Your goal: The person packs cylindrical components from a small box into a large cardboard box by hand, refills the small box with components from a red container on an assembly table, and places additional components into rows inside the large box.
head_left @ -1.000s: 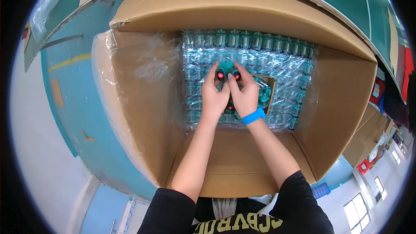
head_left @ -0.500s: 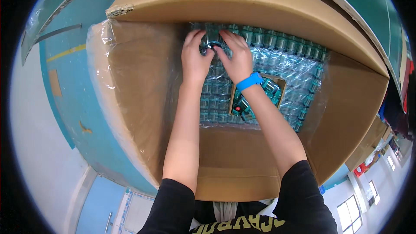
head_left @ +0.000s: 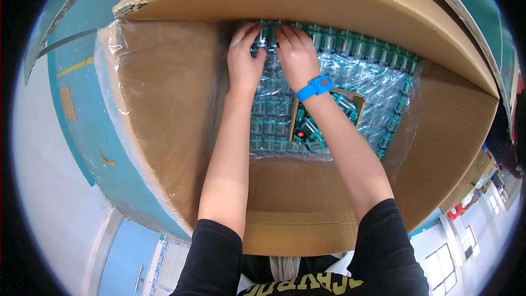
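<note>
Both my hands are at the far left corner of a deep cardboard box, over rows of clear teal plastic jars. My left hand [head_left: 245,61] has its fingers bent round a teal jar [head_left: 263,37] in the far row. My right hand [head_left: 297,57], with a blue band at the wrist, curls over the same row from the right, fingers closed against a jar beside it; its fingertips are partly hidden. Clear plastic film [head_left: 378,90] covers a layer of jars below. On the film, partly behind my right forearm, is a small carton [head_left: 359,102] of loose teal pieces.
The tall walls of the cardboard box [head_left: 170,104] surround my arms, with plastic film over the left edge. More jars [head_left: 372,52] line the far wall to the right. Outside are a blue-green floor [head_left: 82,93], a green tabletop [head_left: 476,0] and a pale blue door [head_left: 123,252].
My hands have moved slightly farther away, and the right hand's thumb has drawn in out of sight. The gap between my hands now shows upright jars in the far row.
</note>
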Tool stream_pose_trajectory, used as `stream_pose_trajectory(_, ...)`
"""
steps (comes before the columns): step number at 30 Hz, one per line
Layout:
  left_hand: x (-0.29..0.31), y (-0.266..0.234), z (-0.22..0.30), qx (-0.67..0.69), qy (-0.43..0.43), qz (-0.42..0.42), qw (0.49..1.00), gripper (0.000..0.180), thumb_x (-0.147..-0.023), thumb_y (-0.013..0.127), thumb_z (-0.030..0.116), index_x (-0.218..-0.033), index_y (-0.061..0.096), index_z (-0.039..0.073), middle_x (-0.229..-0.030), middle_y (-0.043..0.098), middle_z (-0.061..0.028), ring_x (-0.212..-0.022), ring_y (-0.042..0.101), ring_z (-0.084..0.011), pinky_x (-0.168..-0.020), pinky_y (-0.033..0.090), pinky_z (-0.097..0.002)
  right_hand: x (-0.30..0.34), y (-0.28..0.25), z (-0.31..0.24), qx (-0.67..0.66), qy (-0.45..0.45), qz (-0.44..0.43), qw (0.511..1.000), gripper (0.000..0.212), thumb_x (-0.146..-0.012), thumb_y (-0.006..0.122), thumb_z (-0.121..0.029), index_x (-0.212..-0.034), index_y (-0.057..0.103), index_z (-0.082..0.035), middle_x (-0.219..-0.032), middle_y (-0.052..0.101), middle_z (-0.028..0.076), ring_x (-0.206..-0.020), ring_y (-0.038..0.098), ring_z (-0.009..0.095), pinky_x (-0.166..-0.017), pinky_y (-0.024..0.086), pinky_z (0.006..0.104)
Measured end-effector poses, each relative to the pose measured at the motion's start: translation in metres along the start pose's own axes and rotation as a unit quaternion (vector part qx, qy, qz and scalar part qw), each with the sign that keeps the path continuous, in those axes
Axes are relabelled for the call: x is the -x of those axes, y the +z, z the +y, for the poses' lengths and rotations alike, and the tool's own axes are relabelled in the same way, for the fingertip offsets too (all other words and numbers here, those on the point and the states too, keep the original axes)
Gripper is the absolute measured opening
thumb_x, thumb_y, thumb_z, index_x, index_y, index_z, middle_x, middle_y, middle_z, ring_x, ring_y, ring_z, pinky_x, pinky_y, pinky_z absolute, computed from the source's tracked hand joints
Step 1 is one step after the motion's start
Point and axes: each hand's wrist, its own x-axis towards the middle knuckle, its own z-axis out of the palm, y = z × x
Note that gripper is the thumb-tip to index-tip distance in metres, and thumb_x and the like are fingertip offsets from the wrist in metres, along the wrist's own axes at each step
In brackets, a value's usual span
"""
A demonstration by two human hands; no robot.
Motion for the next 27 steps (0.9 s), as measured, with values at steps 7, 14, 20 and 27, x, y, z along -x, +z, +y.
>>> stream_pose_trajectory(7, 0.008, 0.011, 0.005, -0.017, 0.005, 0.013, 1.000, 0.048, -0.070, 0.061, -0.006, -0.117, 0.062, 0.002, -0.126, 0.055, -0.0170, -0.116, 0.052, -0.0362, -0.100, 0.042, -0.0408, 0.003, -0.005, -0.001, 0.040, -0.018, -0.006, 0.999, 0.039, -0.073, 0.060, -0.004, -0.112, 0.060, 0.004, -0.121, 0.058, 0.017, -0.112, 0.054, 0.033, -0.097, 0.044, 0.0423)
stream_pose_trajectory(14, 0.034, 0.015, 0.026, -0.038, 0.045, -0.056, 0.997, 0.058, -0.074, 0.053, -0.006, -0.131, 0.052, 0.002, -0.145, 0.039, -0.0187, -0.137, 0.032, -0.0377, -0.111, 0.030, -0.0442, 0.032, -0.031, -0.008, 0.012, 0.006, -0.021, 1.000, 0.049, -0.070, 0.060, -0.003, -0.118, 0.055, 0.007, -0.129, 0.052, 0.020, -0.124, 0.046, 0.034, -0.106, 0.036, 0.0456)
stream_pose_trajectory(20, 0.035, 0.017, 0.036, -0.118, 0.040, -0.067, 0.990, 0.055, -0.077, 0.051, -0.004, -0.132, 0.051, 0.001, -0.147, 0.036, -0.0203, -0.138, 0.031, -0.0377, -0.111, 0.030, -0.0419, 0.040, -0.053, 0.002, -0.067, 0.039, -0.063, 0.995, 0.049, -0.072, 0.058, 0.001, -0.121, 0.054, 0.005, -0.132, 0.051, 0.020, -0.125, 0.046, 0.037, -0.109, 0.034, 0.0448)
stream_pose_trajectory(27, 0.083, 0.004, 0.077, 0.002, -0.040, -0.010, 0.999, 0.036, -0.079, 0.053, 0.000, -0.115, 0.058, -0.002, -0.126, 0.052, -0.0187, -0.115, 0.049, -0.0376, -0.099, 0.040, -0.0443, 0.104, -0.141, 0.031, -0.054, 0.201, -0.052, 0.977, 0.017, -0.081, 0.056, 0.000, -0.096, 0.062, -0.003, -0.095, 0.061, 0.013, -0.090, 0.055, 0.033, -0.083, 0.044, 0.0435)
